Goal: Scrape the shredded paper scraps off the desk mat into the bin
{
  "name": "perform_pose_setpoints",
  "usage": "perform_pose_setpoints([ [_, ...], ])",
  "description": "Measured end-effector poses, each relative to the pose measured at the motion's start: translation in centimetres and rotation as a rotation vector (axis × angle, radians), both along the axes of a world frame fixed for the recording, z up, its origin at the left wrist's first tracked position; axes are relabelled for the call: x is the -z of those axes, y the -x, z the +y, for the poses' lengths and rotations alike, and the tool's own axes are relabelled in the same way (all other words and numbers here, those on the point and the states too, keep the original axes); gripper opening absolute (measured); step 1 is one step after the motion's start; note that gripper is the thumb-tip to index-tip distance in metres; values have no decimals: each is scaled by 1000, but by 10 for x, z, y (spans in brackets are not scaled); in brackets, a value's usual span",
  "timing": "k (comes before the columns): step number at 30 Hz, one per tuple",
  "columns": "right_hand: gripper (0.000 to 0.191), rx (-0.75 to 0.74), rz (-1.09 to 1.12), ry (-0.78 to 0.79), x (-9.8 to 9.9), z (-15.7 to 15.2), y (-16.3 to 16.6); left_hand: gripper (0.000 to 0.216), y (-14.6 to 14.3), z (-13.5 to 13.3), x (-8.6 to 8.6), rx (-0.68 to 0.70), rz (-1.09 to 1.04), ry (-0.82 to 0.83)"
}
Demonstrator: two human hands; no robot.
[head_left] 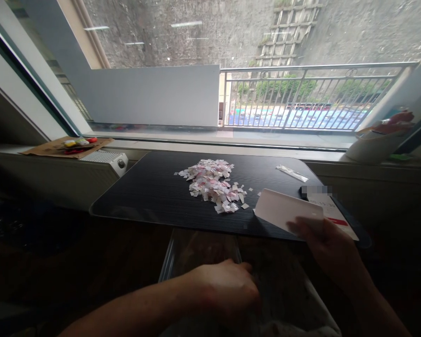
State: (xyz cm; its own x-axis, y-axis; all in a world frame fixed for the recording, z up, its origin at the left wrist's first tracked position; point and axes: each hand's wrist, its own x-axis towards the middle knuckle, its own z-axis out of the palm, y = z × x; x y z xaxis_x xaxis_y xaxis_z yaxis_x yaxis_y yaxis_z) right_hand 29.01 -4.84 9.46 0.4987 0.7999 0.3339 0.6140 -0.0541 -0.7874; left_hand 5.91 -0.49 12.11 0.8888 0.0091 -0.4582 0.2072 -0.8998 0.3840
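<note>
A heap of small white and pink paper scraps (214, 184) lies in the middle of a black tabletop (154, 196). My right hand (328, 245) is closed on a white card (286, 209) held upright at the table's right front, just right of the heap. My left hand (226, 288) is below the table's front edge, fingers curled on the rim of a clear plastic bag (203, 250) that hangs open under the edge. The bag's lower part is dark and hard to see.
A small wrapped white strip (292, 173) lies at the table's back right. A printed paper sheet (331, 213) sits under the card. A radiator (107, 159) and a cardboard piece with colourful items (68, 146) stand left. A white bowl (373, 145) rests on the right sill.
</note>
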Motion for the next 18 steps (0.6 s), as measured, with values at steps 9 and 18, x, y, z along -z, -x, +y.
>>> perform_pose_setpoints([
  [9,21,-62,-53,-37,-7,2,13,19,-5,-2,0,35,17,-14],
  [18,16,-67,-150,-86,-12,-1,13,18,-6,-4,5,36,-10,-35],
])
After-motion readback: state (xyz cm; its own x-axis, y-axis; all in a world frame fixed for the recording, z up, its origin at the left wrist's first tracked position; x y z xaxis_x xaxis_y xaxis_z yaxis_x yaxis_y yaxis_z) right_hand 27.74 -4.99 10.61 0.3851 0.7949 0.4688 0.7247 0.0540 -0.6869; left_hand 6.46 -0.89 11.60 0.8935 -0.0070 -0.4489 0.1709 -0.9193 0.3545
